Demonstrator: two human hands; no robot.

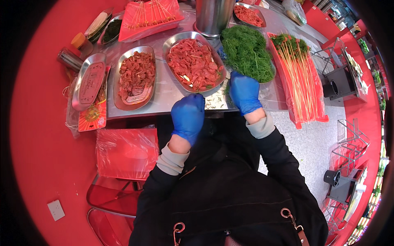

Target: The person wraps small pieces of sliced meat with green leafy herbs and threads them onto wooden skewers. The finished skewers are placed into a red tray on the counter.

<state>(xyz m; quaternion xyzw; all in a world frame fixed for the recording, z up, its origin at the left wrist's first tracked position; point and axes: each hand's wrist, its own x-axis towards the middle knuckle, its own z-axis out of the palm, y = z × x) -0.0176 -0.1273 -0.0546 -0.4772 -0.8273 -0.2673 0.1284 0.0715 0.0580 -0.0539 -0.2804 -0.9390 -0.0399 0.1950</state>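
My left hand (pixel 188 118), in a blue glove, is curled at the table's front edge, just below an oval metal tray (pixel 166 52) of sliced raw red meat (pixel 194 63). Its fingertips are hidden, so anything inside the fist cannot be made out. My right hand (pixel 245 92), also gloved in blue, is bent at the near edge of a heaped pile of feathery green dill (pixel 246 50). The back of the hand hides its fingers. Bits of dill lie scattered on the metal tabletop (pixel 217 100) between both hands.
Leftward are another tray of cut meat (pixel 137 73) and a tray with reddish residue (pixel 91 81). Bamboo skewers with herb-wrapped tips fill a plastic-lined red tray (pixel 303 83) on the right. Behind stand a metal cylinder (pixel 214 17) and a red skewer tray (pixel 150 23). A red wall (pixel 40 123) borders the left.
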